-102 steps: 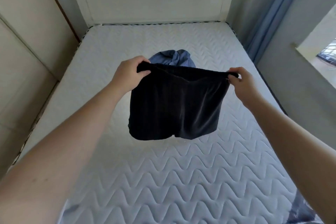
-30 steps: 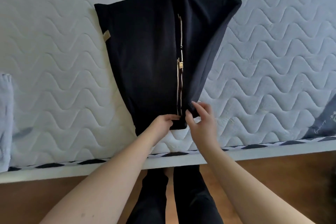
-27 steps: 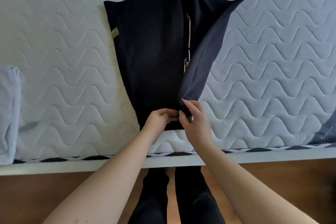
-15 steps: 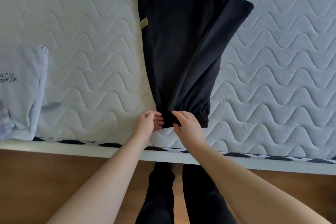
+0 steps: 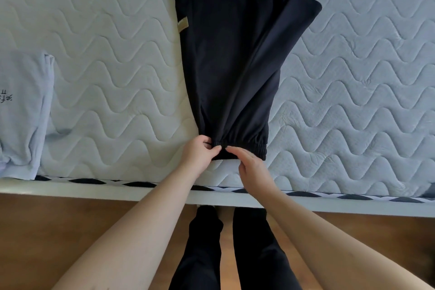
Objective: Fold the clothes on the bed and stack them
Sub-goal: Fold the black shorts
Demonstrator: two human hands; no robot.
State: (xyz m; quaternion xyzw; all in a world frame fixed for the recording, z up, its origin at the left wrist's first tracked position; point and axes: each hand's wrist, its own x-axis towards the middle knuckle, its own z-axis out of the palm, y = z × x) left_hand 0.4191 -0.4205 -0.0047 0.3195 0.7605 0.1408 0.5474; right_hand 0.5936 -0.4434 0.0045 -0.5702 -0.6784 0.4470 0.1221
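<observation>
Down at about 6 o'clock on the mattress (image 5: 117, 82), right by the near edge, both of my hands sit on the gathered elastic cuff end of the black pants (image 5: 230, 66). Left hand (image 5: 200, 155) has its grip pinched closed on the cuff's left corner, thumb and fingers on the fabric. Right hand (image 5: 250, 163) rests beside it with fingers laid on the cuff; honestly I can't tell whether that grip is actually clamping cloth or just pressing it down.

The pants lie lengthwise from 6 toward 12 o'clock, folded in half leg over leg, with the top layer sitting a bit skewed so a strip of the lower layer shows along the 3 o'clock side. Small tan tag (image 5: 182, 24) peeks out at the far left edge.

Progress-wise: over at 9 o'clock there's a pale blue shirt (image 5: 23, 113) that looks folded already, so that one's probably done. These pants look to be one fold in. I'd guess what's left is squaring the layers, folding cuff to waistband, then stacking with the shirt.
</observation>
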